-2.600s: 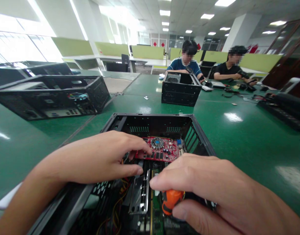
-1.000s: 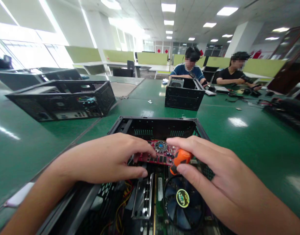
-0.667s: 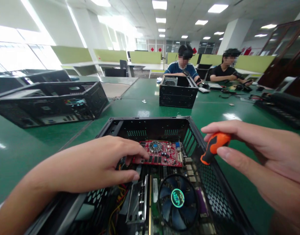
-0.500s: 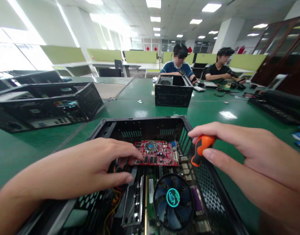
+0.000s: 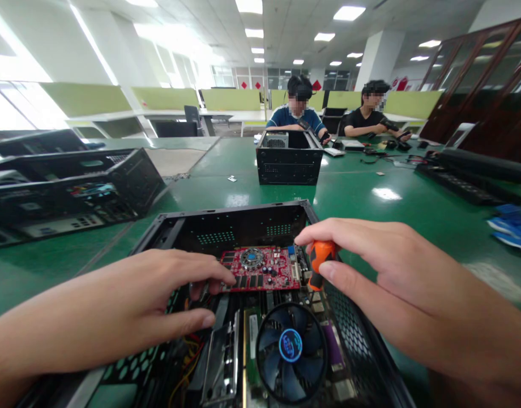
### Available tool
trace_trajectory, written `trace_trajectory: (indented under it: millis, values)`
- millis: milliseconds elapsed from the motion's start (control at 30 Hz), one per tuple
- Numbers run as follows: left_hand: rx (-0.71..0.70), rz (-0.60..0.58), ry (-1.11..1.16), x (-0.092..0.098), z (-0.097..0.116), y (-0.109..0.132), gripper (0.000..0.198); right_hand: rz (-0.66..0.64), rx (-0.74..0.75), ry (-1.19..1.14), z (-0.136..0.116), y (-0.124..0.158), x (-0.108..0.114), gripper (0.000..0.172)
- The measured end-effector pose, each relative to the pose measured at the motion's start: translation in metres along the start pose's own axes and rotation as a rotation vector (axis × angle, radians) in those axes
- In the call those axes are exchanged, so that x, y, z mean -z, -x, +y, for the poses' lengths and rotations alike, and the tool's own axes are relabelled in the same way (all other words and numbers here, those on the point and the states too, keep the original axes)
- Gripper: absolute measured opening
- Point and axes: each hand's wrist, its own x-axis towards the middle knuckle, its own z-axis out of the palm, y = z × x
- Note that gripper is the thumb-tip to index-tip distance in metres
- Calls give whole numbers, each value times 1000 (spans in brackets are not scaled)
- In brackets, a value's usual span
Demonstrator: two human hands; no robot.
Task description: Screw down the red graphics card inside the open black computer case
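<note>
An open black computer case [image 5: 239,212] lies in front of me with its inside facing up. Within it are a red graphics card [image 5: 269,271] and, closer to me, a black CPU fan [image 5: 271,360]. My left hand [image 5: 175,289] reaches over the case wall, fingers apart, its fingertips at the card's left end. An orange and black screwdriver [image 5: 322,255] is gripped by its handle in my right hand [image 5: 362,266]. It points down beside the card's right end, over the ports; its tip is hard to make out.
Another black case [image 5: 290,164] stands across the green table [image 5: 201,190], near two people [image 5: 294,110]. More cases [image 5: 73,192] lie at the left. Blue gloves [image 5: 513,226] and a black panel [image 5: 468,187] are at the right.
The screwdriver has gone from slanted to more upright, and my right hand has shifted left and closer to the card. My left hand stays by the card while the whole view shifts slightly.
</note>
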Motion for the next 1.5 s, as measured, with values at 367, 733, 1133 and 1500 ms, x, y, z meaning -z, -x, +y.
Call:
trace_trajectory:
  millis: [367,733,1133,1500]
  values:
    - [54,-29,24,3,8,-5,40,-17,29,-55,5,-3,-8,26]
    - [23,-19,15,6,10,-4,42,-78,-57,-90,-10,15,11,41]
    - [46,-45,-10,6,9,-3,48,-77,192,-173,-4,29,8,45]
    - [58,-48,10,8,14,-5,49,-189,166,-129,-4,32,9,37]
